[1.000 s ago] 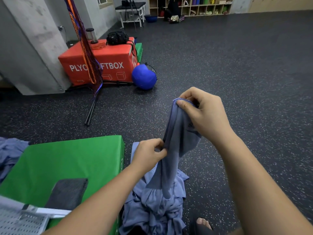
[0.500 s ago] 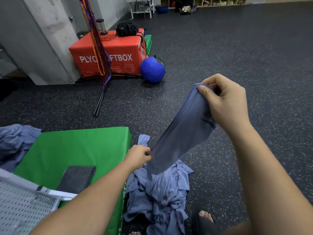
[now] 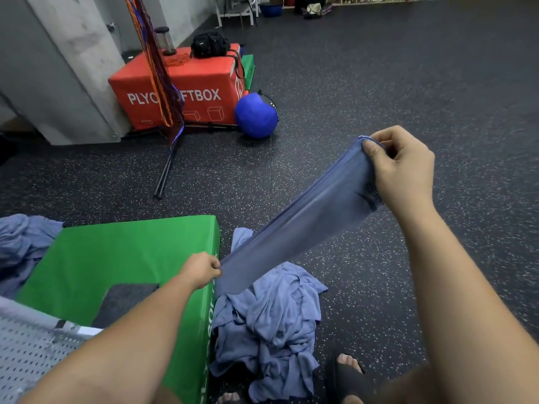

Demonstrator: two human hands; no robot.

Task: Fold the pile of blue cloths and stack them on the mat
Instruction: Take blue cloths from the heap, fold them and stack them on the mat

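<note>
Stretching one blue cloth (image 3: 306, 220) out between both hands is the step I read here: a single piece is up off the pile (image 3: 271, 325) and not yet folded. My left hand (image 3: 202, 269) pinches its lower end just beside the right edge of the green mat (image 3: 116, 252). My right hand (image 3: 402, 167) pinches the upper end between thumb and fingers, out over the floor (image 3: 437, 83). The hands are well apart, each clamped on the cloth, which hangs taut in the air and touches neither mat nor floor.

The cloth's long axis runs diagonally, from low at the mat's right edge up and away to the right. It is gathered into a narrow band rather than spread flat, and a dark printed mark shows near the right-hand end.

The pile lies rumpled on the floor against the mat's right edge, directly under the held cloth. A second heap of blue cloth (image 3: 20, 243) sits off the mat's left edge.

Next, I judge, I need to find the corners and open the band to full width, then swing it left over the mat. A dark pad (image 3: 125, 298) near the mat's near edge limits the free green surface, so I would aim for the far part.
</note>
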